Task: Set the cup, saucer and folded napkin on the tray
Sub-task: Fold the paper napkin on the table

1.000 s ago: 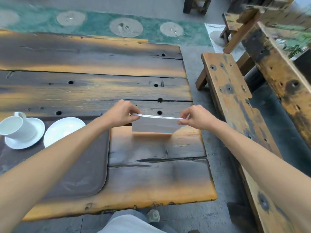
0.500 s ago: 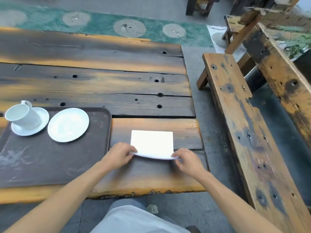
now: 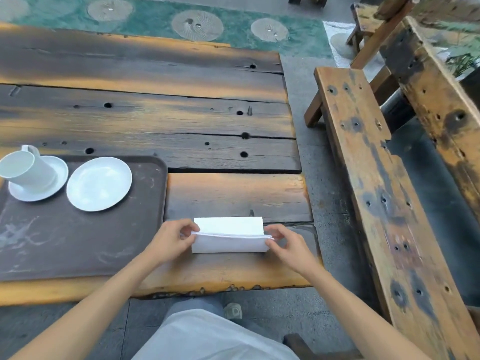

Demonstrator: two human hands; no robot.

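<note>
A white napkin point(image 3: 228, 233) lies on the wooden table just right of the dark brown tray point(image 3: 78, 245). My left hand point(image 3: 172, 239) pinches its left end and my right hand point(image 3: 287, 244) pinches its right end, holding the near flap raised and partly folded over. On the tray's far left a white cup point(image 3: 24, 170) stands on a white saucer point(image 3: 55, 178). A second white saucer point(image 3: 100, 183), bare, sits beside it on the tray.
The plank table point(image 3: 161, 120) has cracks and holes, and its near edge runs just below my hands. A weathered wooden bench point(image 3: 384, 193) stands to the right across a narrow grey floor gap. My knee shows under the table edge.
The napkin went from held upright in the air to lying flat on the table. Now both hands have lifted its near edge into a further fold.
</note>
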